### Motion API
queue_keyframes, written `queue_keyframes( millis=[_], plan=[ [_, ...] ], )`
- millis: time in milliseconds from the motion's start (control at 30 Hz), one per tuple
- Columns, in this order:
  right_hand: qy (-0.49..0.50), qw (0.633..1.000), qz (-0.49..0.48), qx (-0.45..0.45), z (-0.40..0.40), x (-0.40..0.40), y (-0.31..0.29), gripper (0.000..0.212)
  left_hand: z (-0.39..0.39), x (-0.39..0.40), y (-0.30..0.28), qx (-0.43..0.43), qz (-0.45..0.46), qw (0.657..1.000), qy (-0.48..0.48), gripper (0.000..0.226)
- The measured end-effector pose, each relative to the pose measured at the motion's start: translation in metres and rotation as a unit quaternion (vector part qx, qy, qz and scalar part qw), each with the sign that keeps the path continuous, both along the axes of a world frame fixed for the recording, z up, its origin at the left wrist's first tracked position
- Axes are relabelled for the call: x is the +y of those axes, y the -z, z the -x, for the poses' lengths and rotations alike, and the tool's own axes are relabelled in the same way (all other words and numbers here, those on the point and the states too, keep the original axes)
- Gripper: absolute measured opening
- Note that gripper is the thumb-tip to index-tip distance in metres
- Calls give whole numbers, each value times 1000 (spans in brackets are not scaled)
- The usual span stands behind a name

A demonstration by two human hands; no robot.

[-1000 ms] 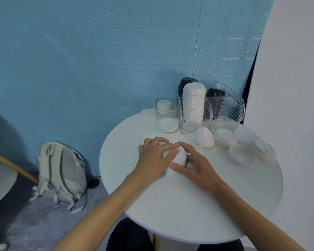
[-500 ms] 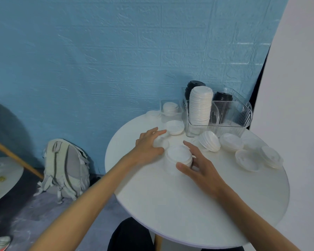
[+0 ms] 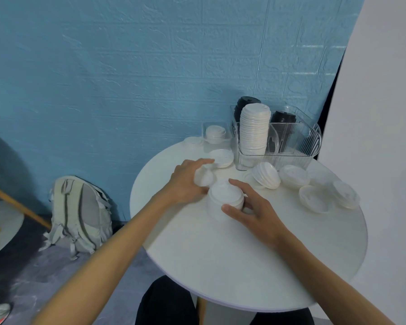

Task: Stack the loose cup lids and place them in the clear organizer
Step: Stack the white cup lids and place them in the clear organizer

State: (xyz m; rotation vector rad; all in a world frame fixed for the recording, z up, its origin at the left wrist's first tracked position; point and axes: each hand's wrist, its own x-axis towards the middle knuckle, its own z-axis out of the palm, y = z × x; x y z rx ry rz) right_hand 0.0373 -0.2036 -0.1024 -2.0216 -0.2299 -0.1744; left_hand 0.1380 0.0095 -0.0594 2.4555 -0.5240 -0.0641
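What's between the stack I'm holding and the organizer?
In the head view, bare table and a tilted lid bundle lie between the stack and the organizer.

Both bare forearms reach in from the bottom edge. Right hand cups the short lid stack, thumb on its near side, fingers round the far side. Left hand just left of that stack, fingers apparently gripping a single lid; blurry.

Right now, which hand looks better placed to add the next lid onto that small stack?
The left hand, probably: it already holds a loose lid right beside the small stack, while the right hand steadies that stack with its grip.
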Motion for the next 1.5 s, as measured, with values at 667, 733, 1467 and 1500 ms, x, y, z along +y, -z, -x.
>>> queue_keyframes(
  millis=[667, 733, 1467, 1500],
  plan=[
    [15, 999, -25, 13, 0, 2, -2, 76, 68, -40, 13, 70, 479, 875, 19, 58],
    [16, 999, -28, 14, -1, 1, -2, 82, 68, -39, 19, 38, 416, 909, 9, 60],
    [12, 1000, 2, -10, 3, 7, -2, 83, 66, -33, 23, 99, 305, 945, 72, 39],
    [12, 1000, 2, -12, 3, 7, -2, 80, 67, -33, 23, 107, 304, 944, 75, 40]
  ],
)
